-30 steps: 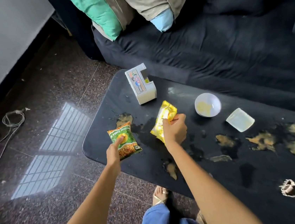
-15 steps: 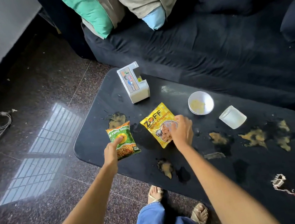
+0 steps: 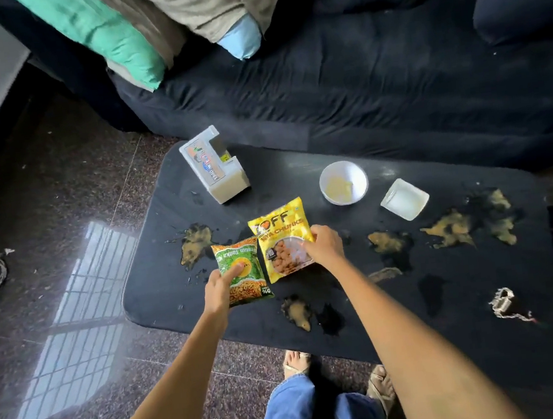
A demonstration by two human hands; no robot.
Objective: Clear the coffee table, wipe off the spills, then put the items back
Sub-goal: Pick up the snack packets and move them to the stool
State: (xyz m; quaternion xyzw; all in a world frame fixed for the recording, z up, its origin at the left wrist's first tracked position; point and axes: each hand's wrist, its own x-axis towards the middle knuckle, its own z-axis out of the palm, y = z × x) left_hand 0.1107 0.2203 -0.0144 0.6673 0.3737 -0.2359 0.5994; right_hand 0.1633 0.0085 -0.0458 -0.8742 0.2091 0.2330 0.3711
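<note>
Change: both packets are sitting closer together than half a second ago, the yellow one now turned face-up and upright beside the green one.
Left hand (image 3: 220,286): gripping the green snack packet (image 3: 243,275) at its lower left, thumb lying across the front, fingers curled behind it.
Right hand (image 3: 324,247): holding the yellow soya chunks packet (image 3: 279,234) at its right edge, fingers curled over the clear window.
Packets: meeting at centre frame, just above the near edge of the black surface (image 3: 160,291); the yellow one's left edge is overlapping the green one's top corner.
Spills: yellowish splotches are lying left of the packets (image 3: 196,242), below them (image 3: 297,312), and across the right half (image 3: 453,228).
White bowl (image 3: 343,182): sitting upper right of the yellow packet.
Clear container (image 3: 404,199): resting just right of the bowl, apart from it.
White box (image 3: 215,164): standing at the surface's upper-left corner.
Crumpled wrapper (image 3: 503,302): lying at lower right.
Sofa (image 3: 356,79): filling the top of the frame.
</note>
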